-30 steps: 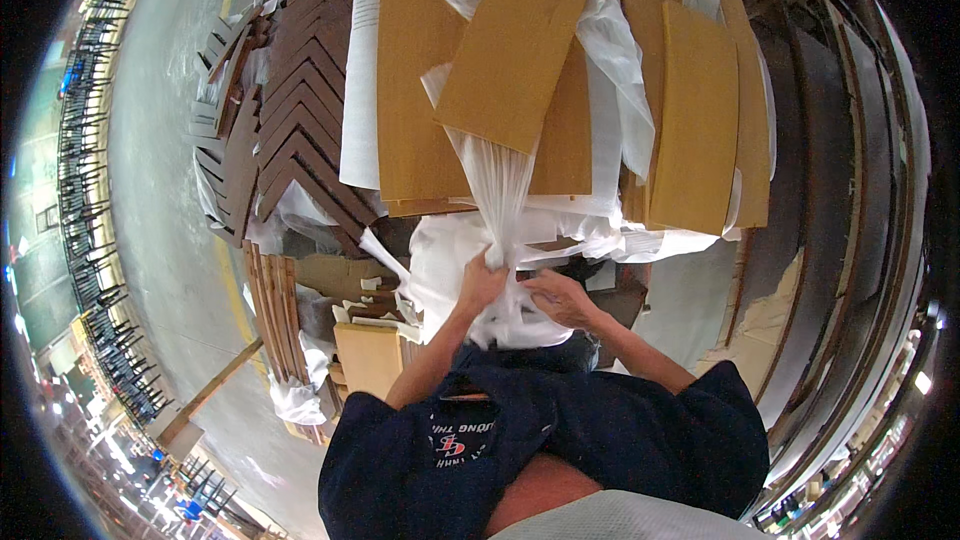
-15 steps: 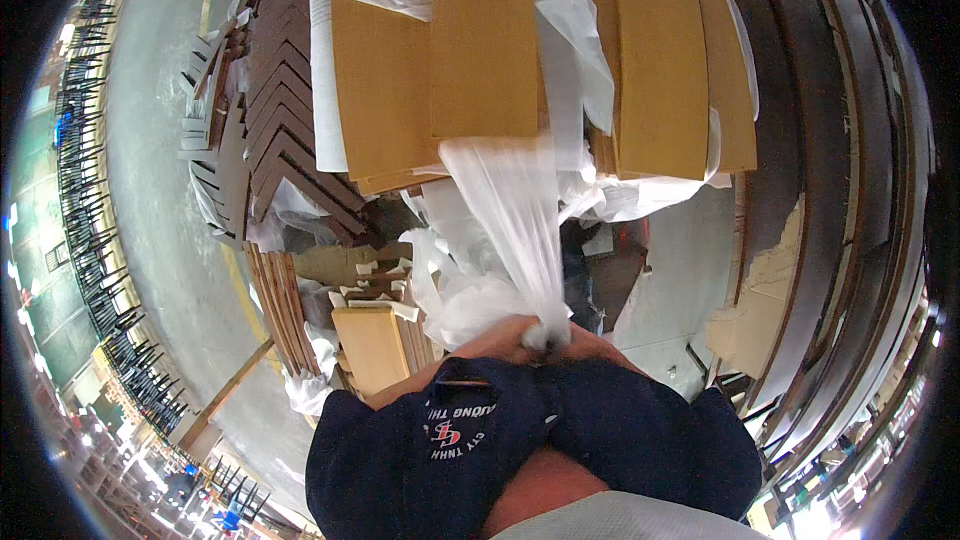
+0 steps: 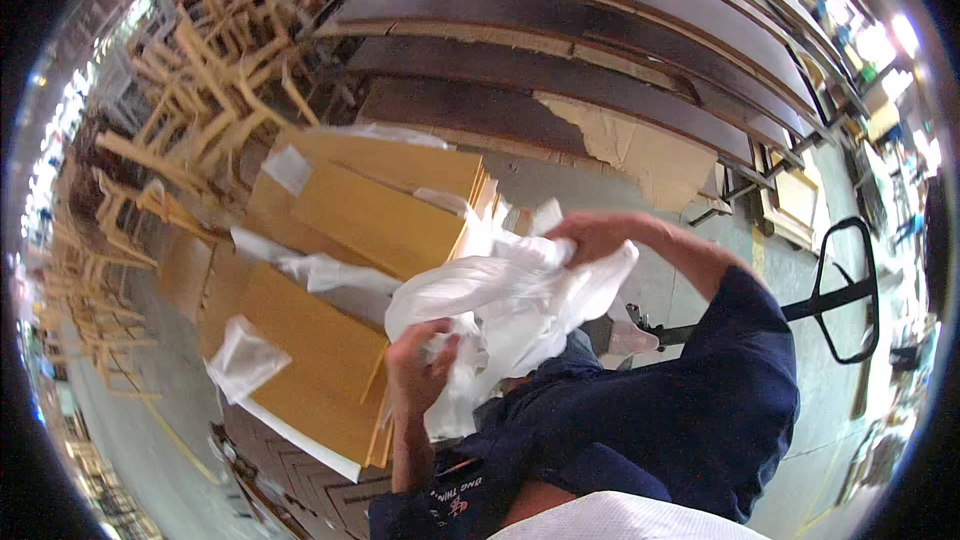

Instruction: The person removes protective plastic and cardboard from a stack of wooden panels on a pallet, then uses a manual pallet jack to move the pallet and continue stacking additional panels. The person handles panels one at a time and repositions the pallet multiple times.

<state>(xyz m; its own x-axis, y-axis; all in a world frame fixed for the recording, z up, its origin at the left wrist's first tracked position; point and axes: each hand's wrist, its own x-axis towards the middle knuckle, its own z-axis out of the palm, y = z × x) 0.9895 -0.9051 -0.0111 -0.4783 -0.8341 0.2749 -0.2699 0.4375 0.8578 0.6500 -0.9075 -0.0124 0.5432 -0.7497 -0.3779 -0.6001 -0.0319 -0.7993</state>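
A crumpled bundle of white plastic sheeting (image 3: 500, 305) is bunched in front of my chest. My left hand (image 3: 420, 365) grips its lower left part, fingers curled into the film. My right hand (image 3: 590, 237) is closed on its upper right edge, with my arm in a dark blue sleeve raised. To the left lie stacks of light tan wooden boards (image 3: 385, 230), with more loose white plastic (image 3: 245, 360) draped over them.
Long dark brown panels (image 3: 560, 50) lie stacked at the top. A pile of light wooden frames (image 3: 215, 80) sits at upper left. A black pallet-jack handle (image 3: 845, 290) stands on the grey floor at right. Dark patterned boards (image 3: 300, 480) lie at the bottom.
The view has swung round sharply. The plastic sheet that stretched up from the board stack is now gathered into a ball between my hands, which have moved apart and up.
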